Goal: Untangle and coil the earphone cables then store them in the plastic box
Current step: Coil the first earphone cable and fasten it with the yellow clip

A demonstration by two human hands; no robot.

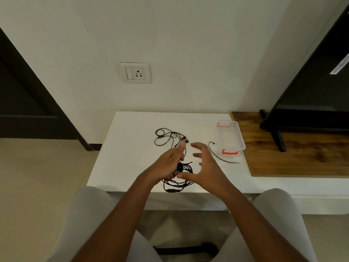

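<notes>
A black earphone cable (181, 178) hangs in loose loops above the white table (122, 148). My left hand (170, 163) grips it near the top of the bundle. My right hand (204, 165) hovers just right of the loops with fingers spread and slightly blurred; its thumb is near the cable. A second tangled black earphone cable (166, 137) lies on the table behind my hands. A short black cable piece (219, 156) lies to the right. The clear plastic box (229, 137) with red clips sits at the table's right edge.
A wooden board (294, 154) adjoins the table on the right, carrying a black stand (277, 137). A wall socket (135, 72) is on the wall behind. My knees in light trousers are below the table's front edge.
</notes>
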